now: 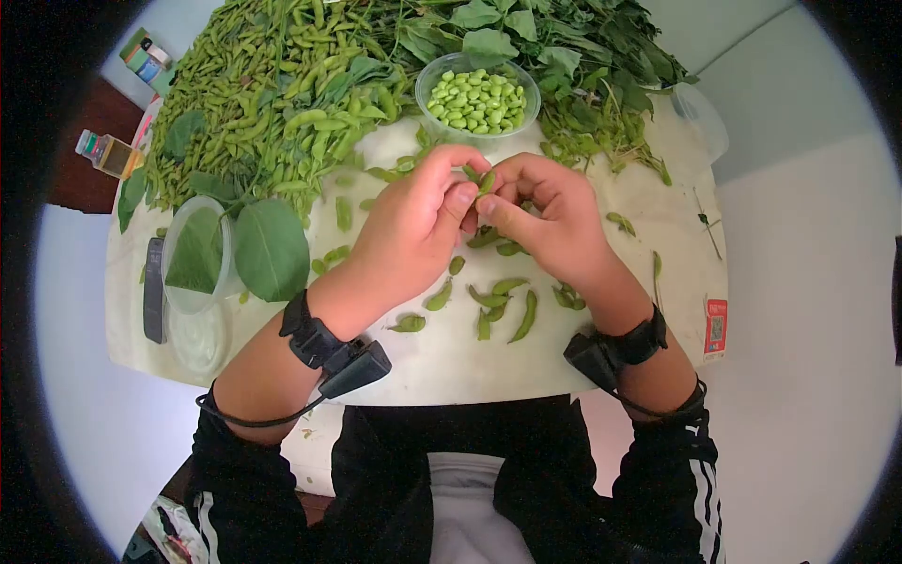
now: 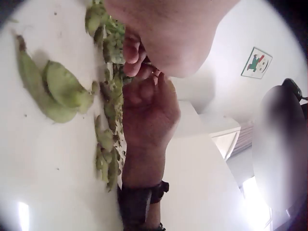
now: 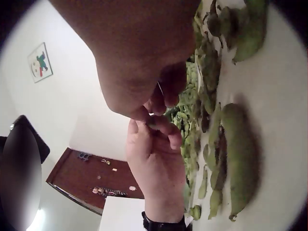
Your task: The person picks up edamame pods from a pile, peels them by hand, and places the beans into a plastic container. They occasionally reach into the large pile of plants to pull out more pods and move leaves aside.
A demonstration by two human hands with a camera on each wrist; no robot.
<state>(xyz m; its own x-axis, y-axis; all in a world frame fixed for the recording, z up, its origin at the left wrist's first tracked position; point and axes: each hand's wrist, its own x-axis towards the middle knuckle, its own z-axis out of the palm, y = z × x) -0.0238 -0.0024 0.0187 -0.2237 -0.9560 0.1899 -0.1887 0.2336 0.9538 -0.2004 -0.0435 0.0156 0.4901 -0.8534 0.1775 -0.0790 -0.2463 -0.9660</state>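
In the head view a green pod (image 1: 486, 182) is pinched between both hands, just in front of the bowl of shelled beans (image 1: 477, 101). The left hand (image 1: 406, 228) grips it with curled fingers and thumb from the left. From the right, the right hand (image 1: 554, 214) pinches it, thumb against the fingers. Loose pods (image 1: 526, 316) lie on the table below the hands. The wrist views show the fingertips of the two hands meeting, with the pod mostly hidden.
A large heap of pods (image 1: 254, 103) covers the back left, and leafy stalks (image 1: 564, 56) the back right. At left are a clear container (image 1: 197, 299) with a leaf (image 1: 272, 250), a dark phone-like bar (image 1: 154, 289) and a bottle (image 1: 111, 155). A red card (image 1: 716, 326) lies at the right edge.
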